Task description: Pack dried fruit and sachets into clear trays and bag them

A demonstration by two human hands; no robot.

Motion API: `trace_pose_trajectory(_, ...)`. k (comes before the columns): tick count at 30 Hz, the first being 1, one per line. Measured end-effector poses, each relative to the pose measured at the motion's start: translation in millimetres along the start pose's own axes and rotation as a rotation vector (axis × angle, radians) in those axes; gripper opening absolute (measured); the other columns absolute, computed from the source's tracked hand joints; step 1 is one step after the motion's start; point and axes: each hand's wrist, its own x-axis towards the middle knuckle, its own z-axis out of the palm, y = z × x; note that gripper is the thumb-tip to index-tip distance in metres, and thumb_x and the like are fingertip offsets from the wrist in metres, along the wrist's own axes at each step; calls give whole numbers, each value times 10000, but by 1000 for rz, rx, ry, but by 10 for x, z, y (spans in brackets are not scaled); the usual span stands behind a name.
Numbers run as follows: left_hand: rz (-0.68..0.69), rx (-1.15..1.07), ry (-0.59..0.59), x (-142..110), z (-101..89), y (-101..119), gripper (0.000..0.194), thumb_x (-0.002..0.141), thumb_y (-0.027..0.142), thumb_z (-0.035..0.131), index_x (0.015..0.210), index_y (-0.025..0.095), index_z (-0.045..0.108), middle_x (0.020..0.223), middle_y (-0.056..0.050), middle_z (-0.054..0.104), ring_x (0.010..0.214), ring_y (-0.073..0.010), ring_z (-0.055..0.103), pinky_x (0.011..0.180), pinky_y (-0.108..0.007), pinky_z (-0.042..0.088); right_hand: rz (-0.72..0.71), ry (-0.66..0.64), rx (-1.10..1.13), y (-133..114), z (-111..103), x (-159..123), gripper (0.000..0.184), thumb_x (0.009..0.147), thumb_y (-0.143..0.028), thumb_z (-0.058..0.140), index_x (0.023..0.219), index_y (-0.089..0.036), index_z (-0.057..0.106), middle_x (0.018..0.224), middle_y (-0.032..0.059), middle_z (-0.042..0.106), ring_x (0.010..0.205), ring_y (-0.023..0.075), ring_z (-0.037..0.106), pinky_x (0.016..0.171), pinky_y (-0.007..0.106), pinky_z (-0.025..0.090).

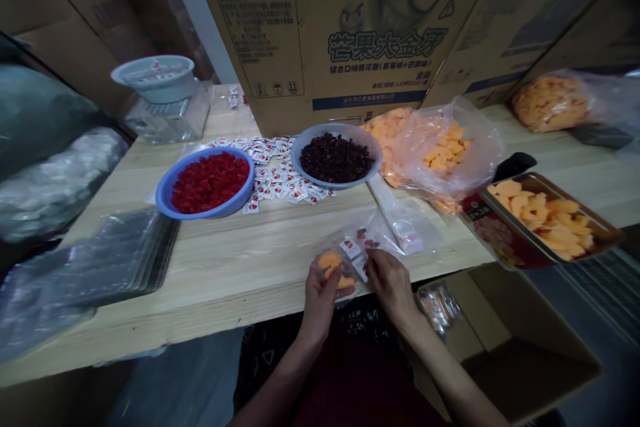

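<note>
At the table's front edge, my left hand (321,293) is closed on the bottom of a clear plastic bag (341,260) with orange candies (330,260) inside. My right hand (391,280) is closed in a pinch at the bag's other side, its fingertips beside small white-and-red packets (351,247). A few dark red pieces (367,238) lie near the bag's far end, under or in clear plastic. Whether the right fingertips hold the bag or a packet is hard to make out.
Behind stand a blue bowl (165,192) of red pieces, a pale bowl (377,159) of dark pieces and scattered packets (283,180). Flat clear bags (130,260) lie left. Rightward are an orange-filled bag (450,147), a tin (500,230) and an open carton (540,373) below.
</note>
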Motion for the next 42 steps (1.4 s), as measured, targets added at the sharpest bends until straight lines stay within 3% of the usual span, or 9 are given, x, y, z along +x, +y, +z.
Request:
trace_pose_trajectory(6,128,221,-38,96,26,9,453,818,461,714,1184,204,641,1152,-95,698,1108,-247,630,951,-357,504,-37,-9,244,-289,166,95,240,1001,-208,393,1113,-190,605,1030,108,677,972,254,615,857,389,475)
trace_pose_trajectory(11,-54,178,-300,215,-250,238,446,870,503,639,1202,210,689,1245,-117,671,1151,-265,605,945,-374,494,71,-37,427,-277,45,143,271,1007,-296,408,1205,-204,568,832,27,613,715,174,570,664,289,445)
trace_pose_trajectory(14,-94,118,-350,271,-384,333,398,831,439,714,1148,198,711,1213,-121,679,1077,-238,631,879,-329,509,101,-113,496,-246,-65,160,291,1004,-321,420,1230,-195,552,711,-34,480,600,137,465,575,250,370)
trace_pose_trajectory(22,10,105,-213,382,-289,189,223,725,337,795,801,157,688,829,-28,684,794,-156,623,789,-284,484,-4,-253,630,-502,-2,184,338,989,-262,447,1312,-242,546,803,-5,581,698,149,537,632,247,418)
trace_pose_trajectory(30,195,123,144,483,-369,67,445,562,166,776,934,201,534,719,68,572,620,-91,533,627,-209,423,-155,-242,664,-690,268,56,431,939,-161,471,1347,-282,539,1042,51,673,978,209,628,913,374,491)
trace_pose_trajectory(33,167,143,113,502,-447,138,539,608,227,793,1079,207,531,711,69,560,599,-96,523,614,-216,418,-165,-273,632,-667,261,-24,445,955,-159,468,1374,-299,525,1005,38,672,933,198,630,935,387,485)
trace_pose_trajectory(36,245,279,37,485,-533,256,274,713,335,757,879,182,602,712,33,578,629,-110,516,625,-224,403,-120,-260,554,-583,184,-96,414,967,-256,546,1377,-308,520,1071,60,662,1002,224,621,954,422,483)
trace_pose_trajectory(39,321,477,47,420,-590,365,246,800,397,687,722,184,590,633,29,539,593,-123,467,588,-234,353,-153,-221,429,-489,153,-164,723,818,-411,769,1451,-317,433,1352,116,541,1290,314,481,1067,516,412)
trace_pose_trajectory(42,428,706,73,310,-606,453,200,846,371,637,742,206,593,624,30,524,579,-135,448,603,-252,329,-263,-247,238,-448,223,-233,1121,647,-373,905,1556,-289,255,1600,158,246,1485,391,174,1170,623,225)
